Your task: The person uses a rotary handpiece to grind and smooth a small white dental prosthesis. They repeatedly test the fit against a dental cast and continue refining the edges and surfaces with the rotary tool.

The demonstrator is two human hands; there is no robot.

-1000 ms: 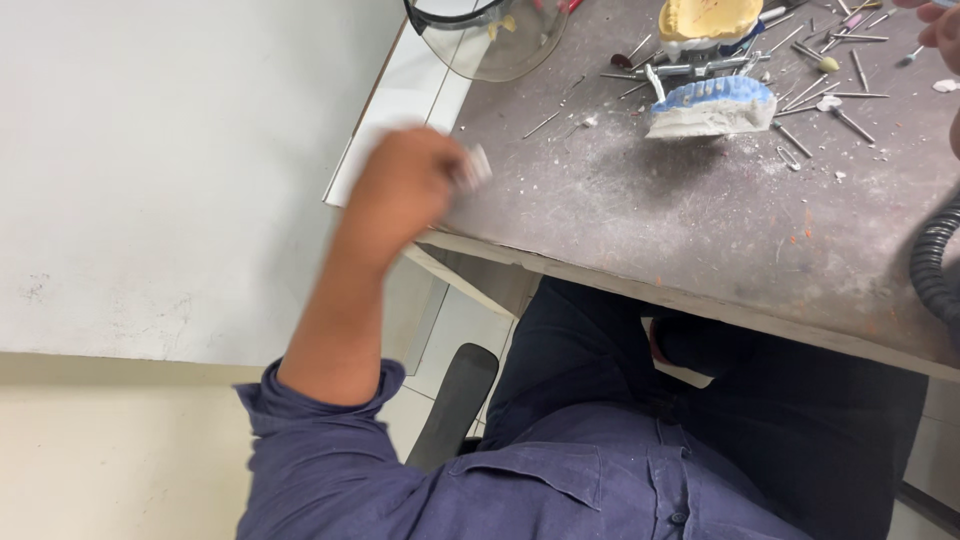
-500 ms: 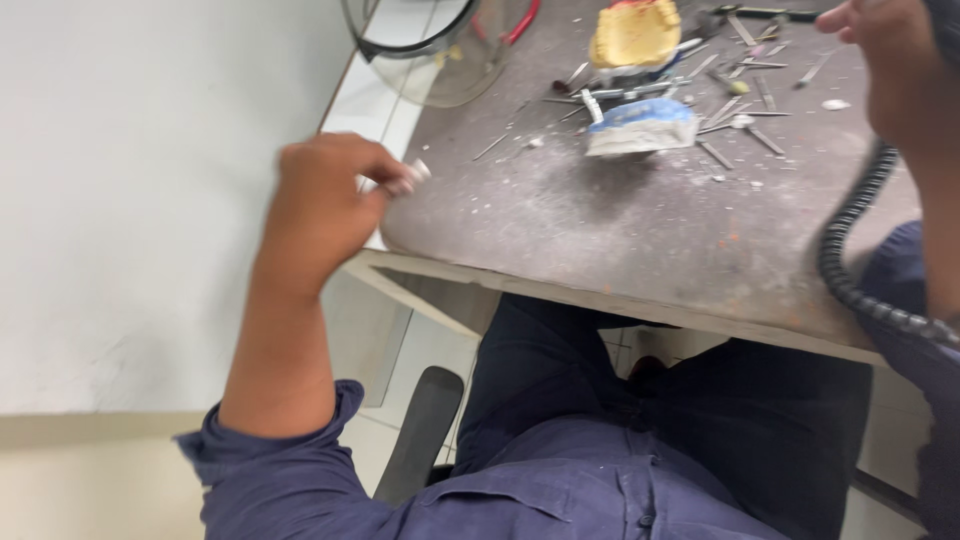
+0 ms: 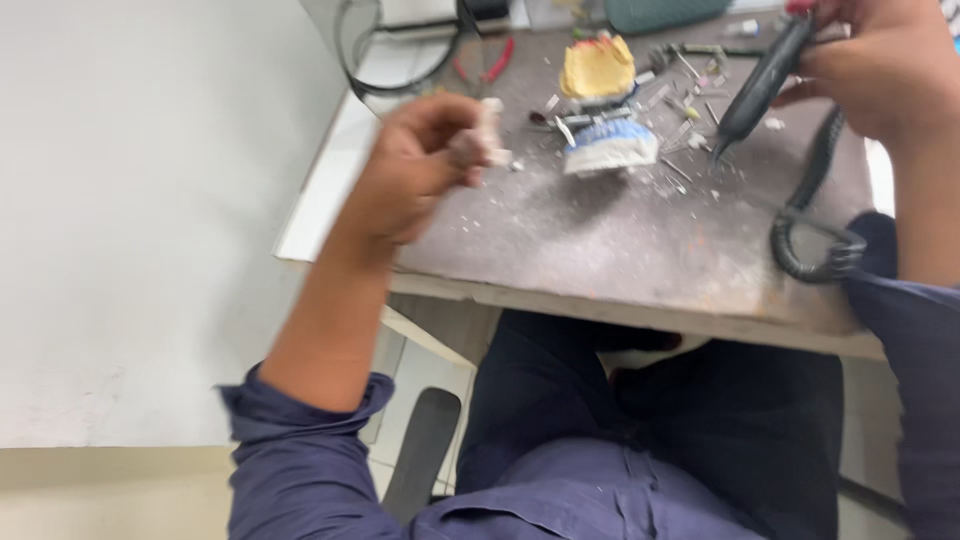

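My left hand (image 3: 415,170) pinches a small pale piece (image 3: 487,135) above the bench edge; my right hand (image 3: 880,70) is closed around a black handpiece (image 3: 760,85), tip down. Between them sits a dental cast (image 3: 608,150). I judge grinding comes next, which calls for bringing piece and tip together steadily.

- The left hand (image 3: 415,170) is blurred; the small pale piece (image 3: 487,135) pinched in its fingers has no clear shape.
- The right hand (image 3: 880,65), at 1 o'clock, is cut off by the top edge; its fingers cover the upper end of the black pen-shaped handpiece (image 3: 760,85).
- The teal object (image 3: 660,12) at 12 o'clock is cut off by the top edge.
- The small metal burs (image 3: 690,110) scattered on the grey dusty worktop (image 3: 620,240) are too small to tell apart.
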